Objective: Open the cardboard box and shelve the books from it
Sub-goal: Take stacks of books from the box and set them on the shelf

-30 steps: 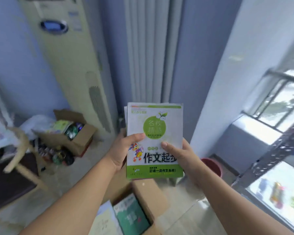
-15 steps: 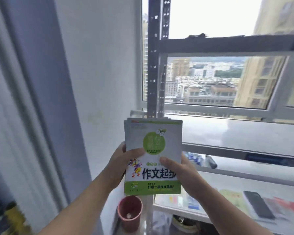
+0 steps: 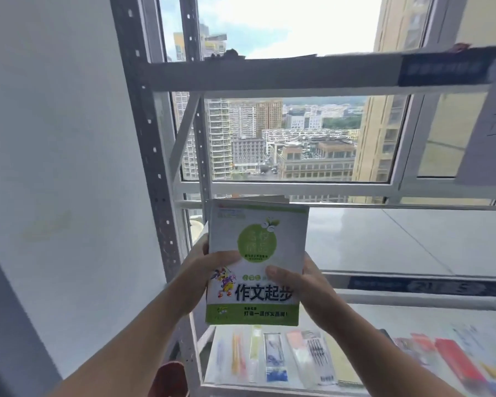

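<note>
So the whole view has swung round. A second ago I was facing the corner with the cardboard box on the floor near me, and now that's out of shot and it's all white wall (image 3: 55, 124) on the left and a big window (image 3: 298, 144) straight ahead. Compared with half a second ago I'm just closer in, so the grey metal rack (image 3: 151, 144) fills way more of the frame.

The rack's middle shelf (image 3: 398, 242) runs off to the right, with a lower shelf (image 3: 413, 319) under it. A white sheet of paper (image 3: 490, 133) hangs at the far right.

The stack of books (image 3: 258, 233) hasn't changed in my grip at all. It's upright, green-and-white cover facing me, held out in front of the left end of the middle shelf and above the lower one. Can't really tell if it's touching the shelf edge.

My left hand (image 3: 204, 270) grips the stack's left edge, thumb lying across the cover and fingers tucked behind. My right hand (image 3: 307, 285) does the same on the right edge, thumb on the front just above the big black title. Both forearms reach up from the near bottom corners.

Small stuff: stationery packets (image 3: 272, 356) lie in a row on the lower shelf, and a red pot (image 3: 171, 376) now peeks out down by my left forearm.
</note>
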